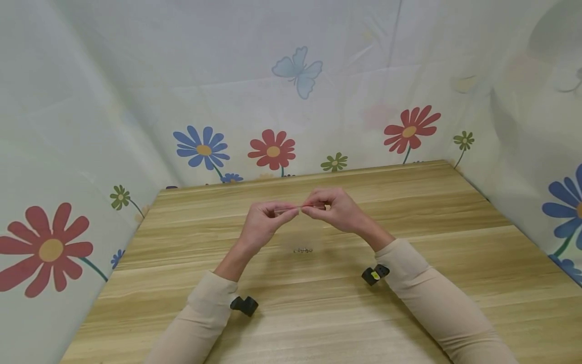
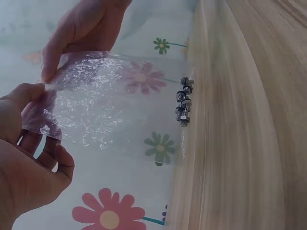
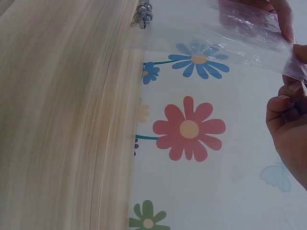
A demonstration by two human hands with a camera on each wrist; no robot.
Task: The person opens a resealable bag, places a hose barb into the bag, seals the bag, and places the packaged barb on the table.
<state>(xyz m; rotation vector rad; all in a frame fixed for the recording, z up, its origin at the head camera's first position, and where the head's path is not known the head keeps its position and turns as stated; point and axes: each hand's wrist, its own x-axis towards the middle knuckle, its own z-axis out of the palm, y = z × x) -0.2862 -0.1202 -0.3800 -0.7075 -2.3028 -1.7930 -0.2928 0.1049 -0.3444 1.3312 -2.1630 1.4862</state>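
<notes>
Between my two hands hangs a clear plastic bag (image 2: 110,105), its upper edge pinched by both. My left hand (image 1: 261,225) grips one side of that edge with thumb and fingers. My right hand (image 1: 338,210) pinches the other side, and the fingertips of the two hands nearly meet. A thin reddish line runs along the bag's top in the head view. Several small metal bolts (image 2: 183,103) with dark rings and nuts are gathered in a row at the bag's bottom. In the right wrist view the bolts (image 3: 142,14) are partly cut off by the frame.
Below the hands is a wood-grain table (image 1: 300,313). Pale curtains (image 1: 218,96) printed with flowers and a butterfly stand behind it and at both sides. Black wrist cameras (image 1: 244,306) sit at both cuffs.
</notes>
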